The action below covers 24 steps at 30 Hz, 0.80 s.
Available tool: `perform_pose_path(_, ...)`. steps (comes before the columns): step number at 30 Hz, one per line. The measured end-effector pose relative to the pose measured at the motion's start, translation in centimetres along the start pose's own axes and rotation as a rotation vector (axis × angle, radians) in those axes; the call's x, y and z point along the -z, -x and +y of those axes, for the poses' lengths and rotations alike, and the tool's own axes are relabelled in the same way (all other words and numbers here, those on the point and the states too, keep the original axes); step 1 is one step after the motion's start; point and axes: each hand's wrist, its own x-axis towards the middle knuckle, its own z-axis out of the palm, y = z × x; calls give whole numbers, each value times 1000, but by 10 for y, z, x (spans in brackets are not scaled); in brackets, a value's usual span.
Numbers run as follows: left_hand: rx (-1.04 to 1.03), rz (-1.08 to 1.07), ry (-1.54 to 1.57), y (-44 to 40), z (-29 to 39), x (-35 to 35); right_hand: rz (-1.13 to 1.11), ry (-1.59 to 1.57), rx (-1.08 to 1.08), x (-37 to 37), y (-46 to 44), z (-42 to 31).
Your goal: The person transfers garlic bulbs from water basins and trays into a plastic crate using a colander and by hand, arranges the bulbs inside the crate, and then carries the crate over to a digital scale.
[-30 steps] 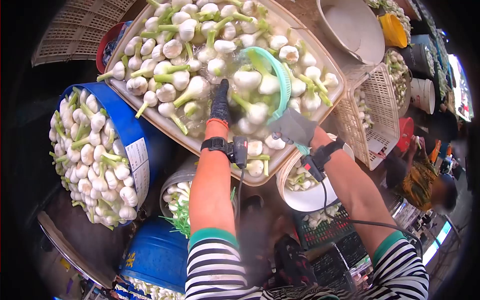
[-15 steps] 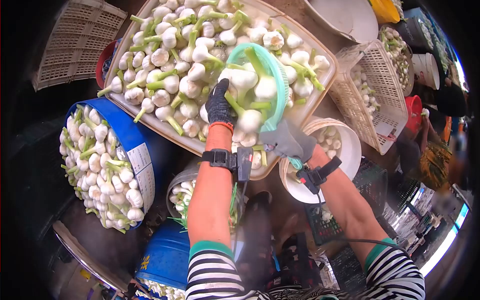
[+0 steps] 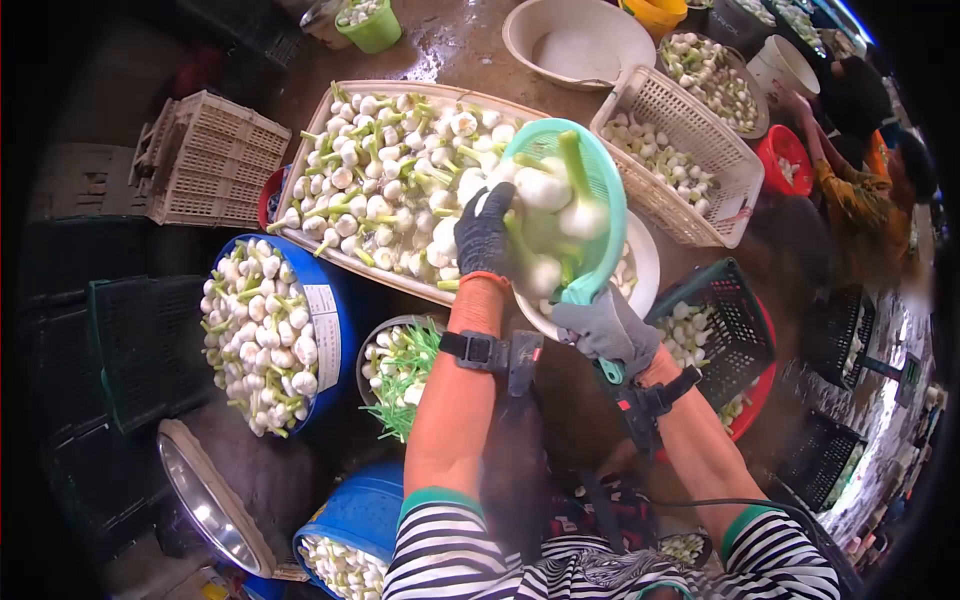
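Observation:
My right hand (image 3: 607, 330), in a grey glove, is closed round the handle of a green strainer (image 3: 603, 170). Several large garlic bulbs (image 3: 543, 188) with green stems lie in the strainer. My left hand (image 3: 485, 235), in a dark glove, is at the strainer's left side against the garlic there; its fingers are curved and partly hidden, and whether they grip a bulb is unclear. Below and left of the strainer stands a wide tray (image 3: 385, 277) of water with many garlic bulbs. The strainer overlaps the tray's right end and a white bucket (image 3: 645, 262).
A blue tub (image 3: 335, 335) heaped with garlic stands left, beside a grey bucket (image 3: 372, 335) with garlic and green ties. Cream crates (image 3: 225, 165) are at the far left. Another cream crate (image 3: 735, 190), a dark crate (image 3: 735, 310) and a co-worker's arm (image 3: 812, 130) are on the right.
The strainer with garlic has been lifted out of the tray and moved right, towards the white bucket. My left hand has moved along with it. The view has shifted, showing more floor and containers.

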Motion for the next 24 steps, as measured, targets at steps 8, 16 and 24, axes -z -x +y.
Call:
perform_pose_path(8, 330, -330, 364, 230, 177, -142, 298, -46, -37, 64, 323, 21)
perform_pose_path(16, -23, -816, 90, 460, 242, -312, 766, -295, -191, 98, 565, 79)
perform_pose_path(24, -513, -995, -176, 553, 278, -381, 1021, -328, -265, 112, 649, 128)
